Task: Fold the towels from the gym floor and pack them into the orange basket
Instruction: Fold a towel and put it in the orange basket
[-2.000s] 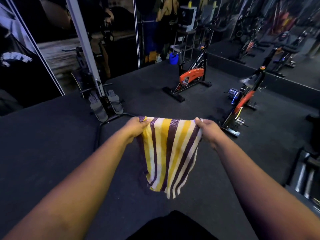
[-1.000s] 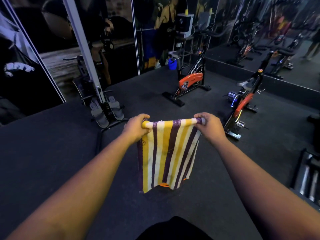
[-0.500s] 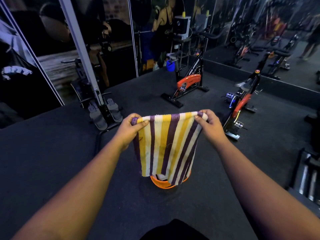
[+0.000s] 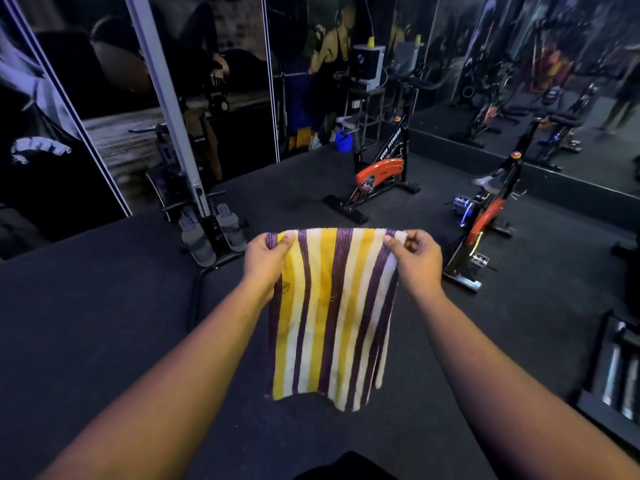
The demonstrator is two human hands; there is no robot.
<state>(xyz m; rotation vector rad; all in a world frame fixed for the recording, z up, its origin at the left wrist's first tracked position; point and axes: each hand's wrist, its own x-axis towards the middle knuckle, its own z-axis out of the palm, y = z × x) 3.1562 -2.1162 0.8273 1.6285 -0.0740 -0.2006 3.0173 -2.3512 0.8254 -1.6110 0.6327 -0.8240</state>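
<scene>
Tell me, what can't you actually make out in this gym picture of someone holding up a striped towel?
- Orange basket: not visible in the head view; the hanging striped towel may cover it.
- How many times the towel is folded: only its front face shows.
- Fingers of the left hand and right hand: partly hidden behind the top edge.
- Equipment at the right edge: cut off by the frame, dark.

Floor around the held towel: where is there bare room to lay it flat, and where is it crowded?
The striped towel hangs from the left hand and right hand. Bare dark floor lies left of the arms, up to the rowing machine, and ahead toward the orange bike. The right side is crowded: a second bike and a rack.
</scene>
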